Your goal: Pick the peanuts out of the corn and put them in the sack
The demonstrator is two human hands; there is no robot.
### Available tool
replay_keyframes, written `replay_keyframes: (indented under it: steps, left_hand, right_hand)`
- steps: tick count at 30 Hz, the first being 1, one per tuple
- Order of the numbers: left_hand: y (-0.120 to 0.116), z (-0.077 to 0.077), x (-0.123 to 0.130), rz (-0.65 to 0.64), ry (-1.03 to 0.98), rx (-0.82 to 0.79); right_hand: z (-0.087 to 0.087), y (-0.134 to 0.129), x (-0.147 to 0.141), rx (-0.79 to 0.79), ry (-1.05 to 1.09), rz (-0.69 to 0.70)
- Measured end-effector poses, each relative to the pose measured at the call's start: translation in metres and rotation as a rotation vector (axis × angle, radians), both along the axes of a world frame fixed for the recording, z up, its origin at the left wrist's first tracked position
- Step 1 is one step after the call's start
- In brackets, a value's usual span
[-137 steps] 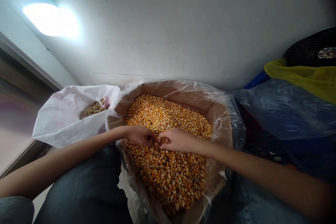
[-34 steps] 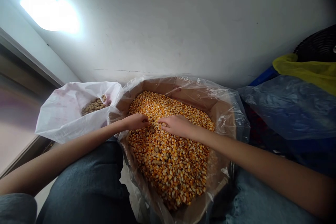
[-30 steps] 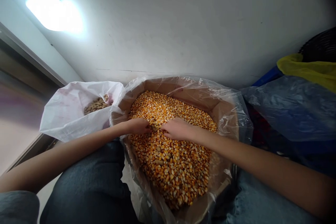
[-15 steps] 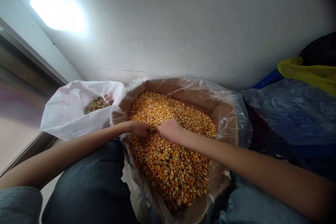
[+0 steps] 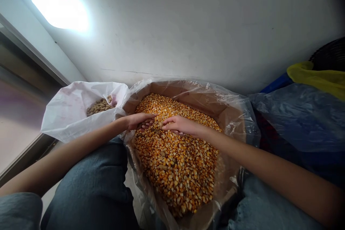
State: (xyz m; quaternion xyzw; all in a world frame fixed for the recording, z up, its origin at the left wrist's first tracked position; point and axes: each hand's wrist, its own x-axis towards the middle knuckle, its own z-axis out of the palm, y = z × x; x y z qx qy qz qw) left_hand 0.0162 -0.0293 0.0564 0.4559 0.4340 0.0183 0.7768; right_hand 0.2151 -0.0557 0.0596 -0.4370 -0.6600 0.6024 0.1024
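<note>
Yellow-orange corn kernels (image 5: 185, 172) fill a cardboard box (image 5: 188, 90) lined with clear plastic. My left hand (image 5: 137, 120) is over the box's left side, palm turned inward, its fingers curled around what look like peanuts. Facing it, my right hand (image 5: 182, 125) hovers just above the corn, with a small pale peanut (image 5: 162, 125) seemingly pinched at its fingertips. A short gap separates the two hands. Several unshelled peanuts (image 5: 163, 167) lie among the kernels in front of them.
At the left, a white sack (image 5: 61, 116) stands against the box, with a pile of peanuts (image 5: 98, 107) inside. To the right are a translucent plastic bag (image 5: 302, 115), yellow mesh (image 5: 318, 79) and a dark basket (image 5: 330, 55). A wall (image 5: 175, 25) rises behind.
Both hands have risen from the corn, where their fingers were dug in. My left hand has turned its palm inward, and peanuts now show in its fingers.
</note>
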Motion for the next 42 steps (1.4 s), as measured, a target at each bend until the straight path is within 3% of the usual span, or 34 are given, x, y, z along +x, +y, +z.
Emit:
replay_keyframes:
  steps: [3, 6, 9, 11, 14, 17, 19, 22, 24, 26, 28, 31, 33, 37, 42]
  left_hand:
    - [-0.001, -0.003, 0.0, -0.044, 0.11, 0.311]
    - [-0.003, -0.007, 0.003, -0.272, 0.306, 0.821]
    - [-0.009, -0.013, 0.008, -0.595, 0.482, 1.241]
    - [-0.013, -0.017, 0.013, -0.745, 0.557, 1.367]
    - [-0.014, -0.017, 0.016, -0.759, 0.559, 1.377]
    - [-0.008, -0.009, 0.013, -0.525, 0.383, 1.168]
    - [-0.004, -0.003, 0.008, -0.333, 0.25, 0.928]
    - [-0.001, 0.002, 0.0, -0.154, 0.118, 0.66]
    - [-0.001, 0.002, -0.003, -0.155, 0.102, 0.62]
    - [0.0, 0.0, -0.004, -0.226, 0.175, 0.696]
    - [0.001, -0.004, -0.004, -0.334, 0.332, 0.9]
    - [0.001, -0.01, -0.003, -0.573, 0.605, 1.258]
    - [-0.001, -0.014, -0.001, -0.743, 0.714, 1.391]
    - [-0.008, -0.016, 0.004, -0.897, 0.82, 1.473]
    - [-0.008, -0.013, 0.006, -0.895, 0.807, 1.401]
  right_hand:
    - [0.0, 0.004, 0.007, -0.36, 0.399, -0.161]
    - [0.0, 0.005, 0.01, -0.533, 0.626, -0.225]
    - [0.0, 0.005, 0.009, -0.515, 0.618, -0.251]
    - [-0.002, 0.004, 0.006, -0.382, 0.503, -0.278]
    - [-0.006, 0.003, 0.002, 0.031, 0.138, -0.225]
    - [-0.01, 0.0, -0.004, 0.581, -0.312, 0.013]
    - [-0.014, -0.004, -0.011, 0.83, -0.56, 0.185]
    - [-0.022, -0.008, -0.025, 0.948, -0.778, 0.341]
    - [-0.026, -0.008, -0.032, 0.949, -0.826, 0.357]
    - [-0.026, -0.005, -0.035, 0.902, -0.817, 0.301]
    - [-0.022, 0.0, -0.031, 0.784, -0.732, 0.172]
    - [-0.013, 0.007, -0.017, 0.483, -0.423, -0.053]
    - [-0.007, 0.011, -0.005, 0.223, -0.21, -0.175]
    - [-0.001, 0.012, 0.014, -0.18, 0.129, -0.352]
    - [0.004, 0.01, 0.022, -0.408, 0.439, -0.357]
